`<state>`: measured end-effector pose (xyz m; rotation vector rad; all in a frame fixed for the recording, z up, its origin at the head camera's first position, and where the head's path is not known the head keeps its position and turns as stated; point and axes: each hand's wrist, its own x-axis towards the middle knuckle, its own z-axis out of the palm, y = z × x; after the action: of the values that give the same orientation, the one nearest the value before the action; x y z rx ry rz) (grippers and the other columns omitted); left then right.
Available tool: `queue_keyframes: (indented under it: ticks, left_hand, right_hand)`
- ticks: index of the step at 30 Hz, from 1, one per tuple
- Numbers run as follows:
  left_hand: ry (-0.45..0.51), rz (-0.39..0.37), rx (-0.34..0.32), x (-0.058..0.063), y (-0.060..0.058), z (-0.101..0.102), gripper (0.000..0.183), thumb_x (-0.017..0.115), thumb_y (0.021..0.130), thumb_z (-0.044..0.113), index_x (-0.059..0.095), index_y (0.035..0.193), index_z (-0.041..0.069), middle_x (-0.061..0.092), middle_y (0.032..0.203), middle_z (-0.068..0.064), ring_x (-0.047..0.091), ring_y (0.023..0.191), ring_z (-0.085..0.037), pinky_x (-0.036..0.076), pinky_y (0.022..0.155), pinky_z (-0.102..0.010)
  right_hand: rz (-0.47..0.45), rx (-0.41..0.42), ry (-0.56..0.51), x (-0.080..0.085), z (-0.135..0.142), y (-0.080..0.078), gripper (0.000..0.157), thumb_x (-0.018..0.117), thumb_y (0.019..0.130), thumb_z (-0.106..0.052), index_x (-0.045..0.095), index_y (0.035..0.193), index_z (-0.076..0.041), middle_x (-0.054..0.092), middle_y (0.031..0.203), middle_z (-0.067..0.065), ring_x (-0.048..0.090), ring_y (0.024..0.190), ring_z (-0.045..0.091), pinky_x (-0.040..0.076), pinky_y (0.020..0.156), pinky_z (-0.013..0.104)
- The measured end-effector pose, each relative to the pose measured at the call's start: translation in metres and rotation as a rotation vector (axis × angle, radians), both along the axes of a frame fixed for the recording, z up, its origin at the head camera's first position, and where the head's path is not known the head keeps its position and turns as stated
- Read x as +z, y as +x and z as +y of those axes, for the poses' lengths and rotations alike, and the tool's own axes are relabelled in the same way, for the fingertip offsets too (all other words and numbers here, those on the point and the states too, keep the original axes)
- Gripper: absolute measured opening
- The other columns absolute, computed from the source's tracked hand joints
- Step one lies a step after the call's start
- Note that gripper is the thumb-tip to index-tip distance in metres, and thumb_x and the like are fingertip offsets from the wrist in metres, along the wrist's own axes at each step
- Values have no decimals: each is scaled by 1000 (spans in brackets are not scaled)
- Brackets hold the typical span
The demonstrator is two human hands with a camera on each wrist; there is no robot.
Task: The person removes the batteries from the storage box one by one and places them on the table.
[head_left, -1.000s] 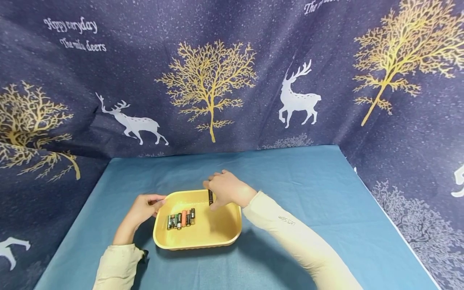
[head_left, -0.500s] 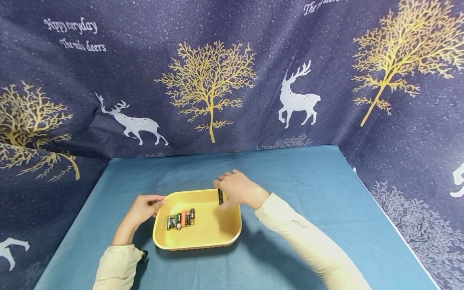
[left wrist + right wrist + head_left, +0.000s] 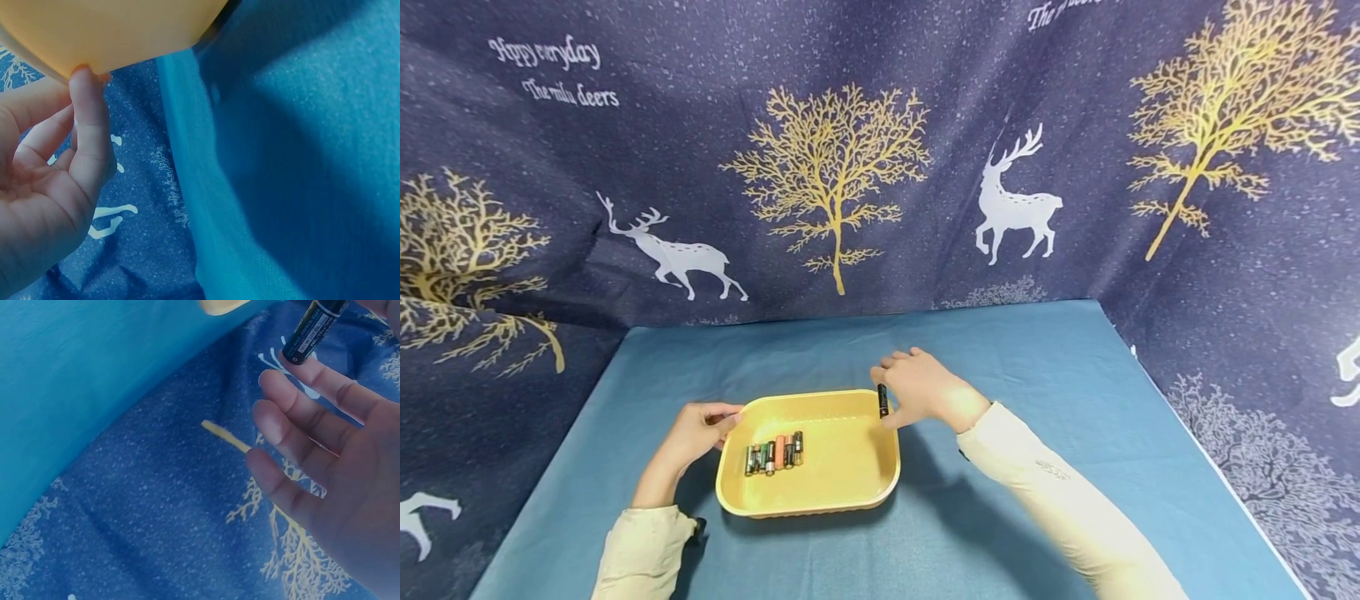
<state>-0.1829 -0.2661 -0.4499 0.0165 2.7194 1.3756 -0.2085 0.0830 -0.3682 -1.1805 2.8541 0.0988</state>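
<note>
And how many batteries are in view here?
8: seven batteries side by side in the yellow tray, nearer its left end; a black battery pinched in the right hand by the far right corner.

The place is a small makeshift booth, laid out like a tabletop studio set. Dark blue fabric hangings rise behind and along both sides, printed with golden trees, white deer and the curly white lettering "The milu deers", and their folds and creases give them away as loose, decorative cloth. Between them spreads a plain teal cover, reaching the foot of the back hanging. Whether a home or an office lies beyond is hidden, so I cannot tell
</note>
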Motion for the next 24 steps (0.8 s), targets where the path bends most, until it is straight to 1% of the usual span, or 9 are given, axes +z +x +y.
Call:
queue_keyframes:
  ticks: [4,11,15,19,21,24]
  left_hand:
    - [-10,-8,5,0,1,0,27,60,94,3,64,116,-11,66,75,-12,62,59,-20,56,57,-37]
    - [-4,3,-3,0,1,0,27,60,94,3,64,116,-11,66,75,-13,62,59,-21,56,57,-36]
    - [0,3,-7,-2,0,-2,27,60,94,3,64,116,-11,66,75,-12,62,59,-21,56,56,-35]
    - [7,-2,-5,-3,-1,-3,27,59,95,4,63,117,-11,67,79,-12,63,60,-21,56,56,-33]
    - [7,-3,-2,-3,-1,-3,27,60,95,4,63,117,-11,68,80,-13,63,60,-21,55,56,-32]
    - [4,0,-5,-3,-1,-3,28,60,95,5,64,117,-11,68,79,-12,63,60,-21,56,56,-33]
  right_hand:
    - [-1,-7,-13,-4,9,0,53,77,74,-48,64,113,-15,63,104,0,56,96,21,44,85,41]
    - [-6,-18,-44,-11,25,0,48,80,73,-42,65,110,-15,62,99,-1,53,88,20,41,76,36]
    - [-29,-30,-44,-17,32,-2,50,80,72,-40,65,113,-14,63,103,1,55,91,21,44,80,39]
    - [-75,-60,-33,-26,36,-3,54,81,72,-38,66,118,-13,64,106,3,58,97,24,45,86,45]
    - [-107,-77,-29,-32,37,-4,54,82,73,-37,66,117,-11,64,106,4,58,98,25,45,88,47]
    - [-138,-100,-17,-41,38,-5,54,83,73,-37,66,116,-10,64,105,4,59,98,25,44,90,47]
